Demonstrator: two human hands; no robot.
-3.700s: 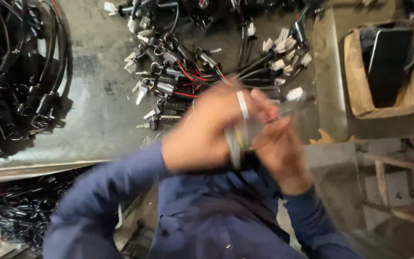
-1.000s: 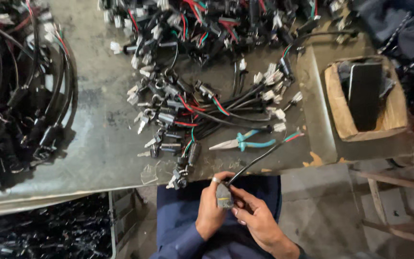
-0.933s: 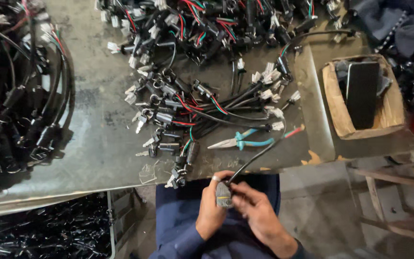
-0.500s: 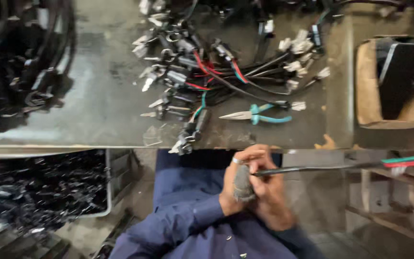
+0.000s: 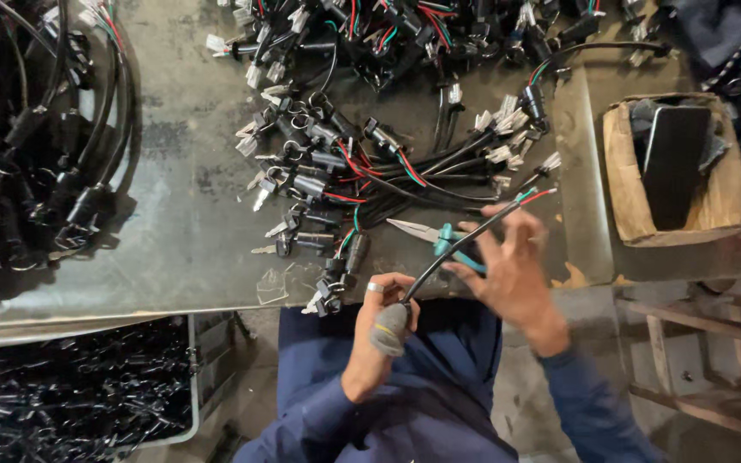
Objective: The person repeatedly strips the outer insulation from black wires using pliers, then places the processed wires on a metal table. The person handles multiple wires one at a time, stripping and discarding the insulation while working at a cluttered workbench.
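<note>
My left hand (image 5: 382, 319) grips the grey-sleeved lower end of a thin black cable (image 5: 439, 261), a ring on one finger. From there the cable slants up and to the right, ending in bare red and green wire tips (image 5: 535, 195) above the table edge. My right hand (image 5: 512, 267) holds the cable farther up, fingers spread, and lies over the teal handles of long-nose pliers (image 5: 426, 233) resting on the metal table (image 5: 173, 249). Both hands are above my lap in blue clothing.
A heap of key switches with black leads and white plugs (image 5: 336, 180) covers the table's middle and back. Coiled black cables (image 5: 27, 146) lie at left. A bin of black parts (image 5: 70, 394) sits below. A cardboard box (image 5: 713, 206) holding a black object stands at right.
The cable, pointing out to the right half a second ago, has swung up over the table edge. My right hand moved up along it and now lies over the pliers.
</note>
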